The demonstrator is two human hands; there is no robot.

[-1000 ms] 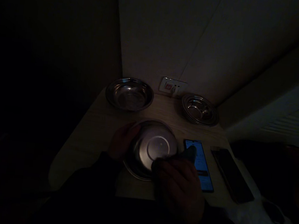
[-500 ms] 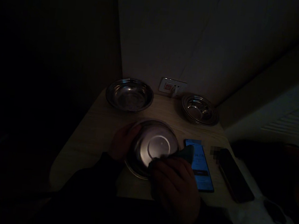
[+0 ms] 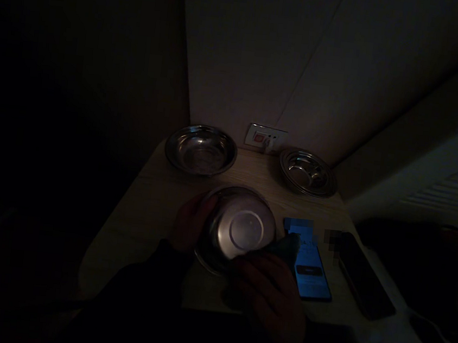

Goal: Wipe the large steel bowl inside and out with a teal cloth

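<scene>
A shiny metal bowl [image 3: 243,225] is held with its round base turned up towards me, in dim light. My left hand [image 3: 191,219] grips its left rim, the thumb lying over the outer side. Bunched under my right hand [image 3: 271,293] is a dark cloth [image 3: 286,247], pressed on the lower right of the bowl's outer side. The fingers of that hand are closed over the cloth, and part of the rim beneath them is hidden.
Another metal bowl [image 3: 201,151] stands upright at the back left of the table [image 3: 133,221]. Nested metal bowls [image 3: 308,173] are at the back right, near a wall socket [image 3: 266,137]. A lit phone [image 3: 312,273] and a dark oblong object [image 3: 367,279] lie to the right.
My right hand and the cloth have shifted slightly down along the bowl's side. The whole view has moved a little; the left hand keeps its grip.
</scene>
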